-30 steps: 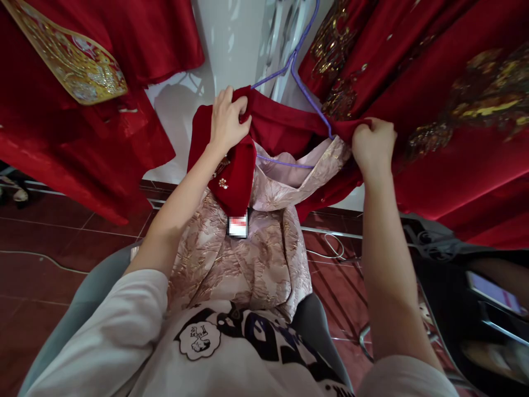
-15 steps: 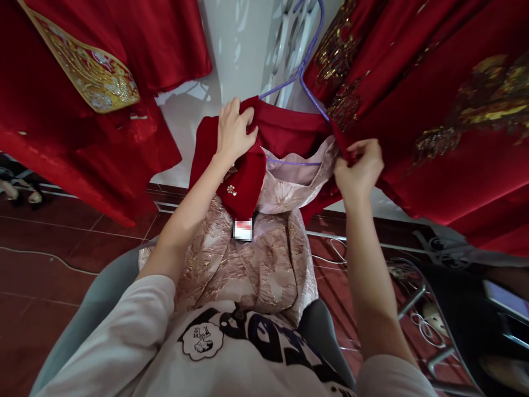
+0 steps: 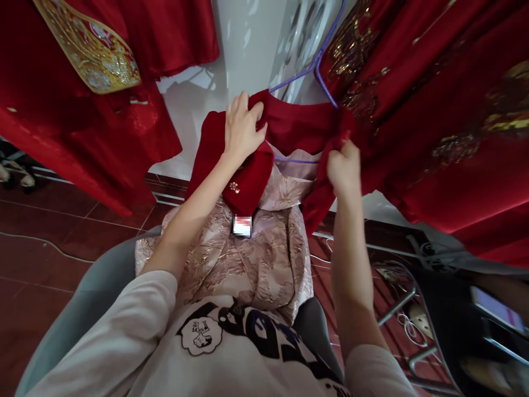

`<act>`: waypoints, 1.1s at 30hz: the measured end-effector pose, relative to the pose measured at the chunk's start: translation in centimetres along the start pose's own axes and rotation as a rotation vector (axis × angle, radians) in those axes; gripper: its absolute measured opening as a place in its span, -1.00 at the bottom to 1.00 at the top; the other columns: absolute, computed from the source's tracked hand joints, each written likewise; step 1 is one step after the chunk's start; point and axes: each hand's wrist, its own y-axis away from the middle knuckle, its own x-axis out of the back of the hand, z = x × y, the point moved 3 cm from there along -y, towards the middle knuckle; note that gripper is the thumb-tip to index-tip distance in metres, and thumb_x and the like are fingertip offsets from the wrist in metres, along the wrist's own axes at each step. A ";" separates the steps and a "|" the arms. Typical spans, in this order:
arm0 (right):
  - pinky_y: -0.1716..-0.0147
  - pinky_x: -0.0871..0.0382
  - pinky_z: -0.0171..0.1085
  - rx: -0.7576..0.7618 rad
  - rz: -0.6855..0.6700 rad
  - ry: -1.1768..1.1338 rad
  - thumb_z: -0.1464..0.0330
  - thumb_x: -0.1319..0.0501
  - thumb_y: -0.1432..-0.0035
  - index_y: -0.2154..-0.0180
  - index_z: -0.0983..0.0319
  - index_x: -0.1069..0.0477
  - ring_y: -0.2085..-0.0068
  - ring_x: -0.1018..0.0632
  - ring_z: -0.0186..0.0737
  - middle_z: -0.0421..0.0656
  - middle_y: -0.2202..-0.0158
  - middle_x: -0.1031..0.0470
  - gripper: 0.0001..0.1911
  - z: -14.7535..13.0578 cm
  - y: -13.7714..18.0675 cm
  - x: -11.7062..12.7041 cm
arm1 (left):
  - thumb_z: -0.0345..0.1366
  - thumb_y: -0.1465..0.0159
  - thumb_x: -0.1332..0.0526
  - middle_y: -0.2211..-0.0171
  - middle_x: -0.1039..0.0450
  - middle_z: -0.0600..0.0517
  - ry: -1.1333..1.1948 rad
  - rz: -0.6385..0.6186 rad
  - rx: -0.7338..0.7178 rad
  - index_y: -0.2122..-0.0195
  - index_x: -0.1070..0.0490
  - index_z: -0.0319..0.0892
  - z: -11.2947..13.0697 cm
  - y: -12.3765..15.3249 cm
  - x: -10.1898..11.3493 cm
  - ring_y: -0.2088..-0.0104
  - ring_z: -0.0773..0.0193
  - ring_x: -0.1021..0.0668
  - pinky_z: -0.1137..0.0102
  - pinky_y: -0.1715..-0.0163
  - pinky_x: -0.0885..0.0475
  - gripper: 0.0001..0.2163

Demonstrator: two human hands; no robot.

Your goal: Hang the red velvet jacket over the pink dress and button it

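A red velvet jacket [image 3: 206,143] with small flower ornaments hangs on a purple hanger [image 3: 312,67]. It lies over a pink brocade dress [image 3: 252,264] that spreads across my lap. My left hand [image 3: 247,125] grips the jacket's collar on its left side, fingers curled over the edge. On the other side, my right hand [image 3: 345,165] is closed on the jacket's right front edge, which now lies over the dress's neckline. A white tag [image 3: 242,226] rests on the dress below the jacket's left front.
Red embroidered garments hang at left [image 3: 99,60] and right [image 3: 438,121]. A black chair [image 3: 450,331] with a phone [image 3: 498,309] on it stands at the right. A cable [image 3: 49,242] runs over the tiled floor.
My right hand has moved inward to the left, drawing the jacket's right front over the dress's neckline. My left hand keeps its hold on the collar; the view has shifted slightly.
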 end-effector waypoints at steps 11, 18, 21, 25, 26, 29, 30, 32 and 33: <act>0.05 -0.50 -0.01 0.106 -0.120 0.038 0.12 -0.24 -0.33 0.09 0.08 -0.17 0.14 -0.59 -0.01 -0.11 0.18 -0.47 -0.69 -1.7 3.3 -3.3 | -0.30 -0.31 -0.39 0.04 -0.43 -0.14 0.038 0.012 0.065 0.41 -0.31 -0.07 0.4 -0.2 0.7 -0.22 -0.21 -0.44 -0.10 -0.28 -0.29 -0.75; -0.03 -0.53 0.06 0.210 -0.036 0.101 0.30 -0.20 -0.25 0.07 0.12 -0.30 0.05 -0.55 -0.06 -0.07 0.10 -0.45 -0.79 -1.6 0.5 -1.5 | -0.08 -0.43 -0.33 0.14 -0.47 -0.05 0.149 0.143 0.078 0.18 -0.41 -0.04 -0.9 2.6 1.2 -0.12 -0.02 -0.53 0.04 -0.17 -0.45 -0.81; 0.03 -0.55 0.00 0.209 -0.010 0.058 0.33 -0.17 -0.24 0.00 0.12 -0.30 0.04 -0.55 -0.08 -0.07 0.07 -0.44 -0.72 -1.7 0.3 -2.4 | -0.04 -0.42 -0.35 0.24 -0.47 0.01 0.227 0.016 0.090 0.13 -0.41 -0.03 -1.8 3.4 1.6 0.08 0.09 -0.61 0.18 0.02 -0.54 -0.77; 0.05 -0.54 -0.04 0.217 0.056 -0.010 0.31 -0.14 -0.28 -0.06 0.10 -0.28 -0.02 -0.56 -0.07 -0.08 0.06 -0.42 -0.69 -2.4 0.6 -4.1 | -0.13 -0.40 -0.38 0.26 -0.49 0.03 0.266 -0.026 0.094 0.08 -0.39 -0.04 -1.2 3.8 2.4 0.16 0.15 -0.63 0.24 0.08 -0.55 -0.79; 0.04 -0.54 -0.05 0.227 0.047 -0.024 0.30 -0.15 -0.29 -0.05 0.10 -0.29 -0.01 -0.56 -0.07 -0.09 0.07 -0.42 -0.71 -2.7 0.7 -4.5 | -0.17 -0.40 -0.38 0.26 -0.49 0.03 0.259 -0.032 0.087 0.08 -0.39 -0.04 -0.8 4.0 2.5 0.16 0.15 -0.64 0.24 0.06 -0.54 -0.80; 0.04 -0.56 -0.06 0.252 -0.031 -0.068 0.27 -0.20 -0.28 0.04 0.09 -0.34 0.04 -0.55 -0.11 -0.13 0.12 -0.43 -0.78 -3.5 1.4 -5.6 | -0.29 -0.37 -0.37 0.27 -0.51 0.02 0.221 -0.099 0.036 0.09 -0.40 -0.03 0.9 4.5 2.3 0.12 0.07 -0.66 0.19 -0.02 -0.52 -0.83; 0.05 -0.57 -0.07 0.254 -0.062 -0.088 0.26 -0.22 -0.28 0.07 0.08 -0.35 0.06 -0.55 -0.12 -0.15 0.13 -0.44 -0.80 -3.7 1.6 -5.8 | -0.31 -0.36 -0.37 0.28 -0.52 0.01 0.210 -0.133 0.013 0.11 -0.40 -0.03 1.5 4.7 2.1 0.10 0.02 -0.66 0.16 -0.04 -0.52 -0.83; 0.08 -0.59 -0.10 0.250 -0.122 -0.134 0.25 -0.26 -0.26 0.10 0.07 -0.36 0.08 -0.55 -0.13 -0.16 0.16 -0.45 -0.81 -3.9 2.1 -6.1 | -0.33 -0.34 -0.36 0.28 -0.53 -0.01 0.196 -0.189 -0.025 0.13 -0.40 -0.03 2.3 5.1 1.6 0.07 -0.06 -0.67 0.12 -0.06 -0.51 -0.84; 0.10 -0.60 -0.11 0.245 -0.148 -0.159 0.23 -0.29 -0.25 0.10 0.06 -0.37 0.10 -0.55 -0.14 -0.17 0.17 -0.46 -0.80 -4.0 2.3 -6.1 | -0.34 -0.34 -0.35 0.26 -0.54 -0.02 0.193 -0.206 -0.037 0.13 -0.40 -0.03 2.5 5.3 1.4 0.06 -0.08 -0.67 0.11 -0.07 -0.51 -0.84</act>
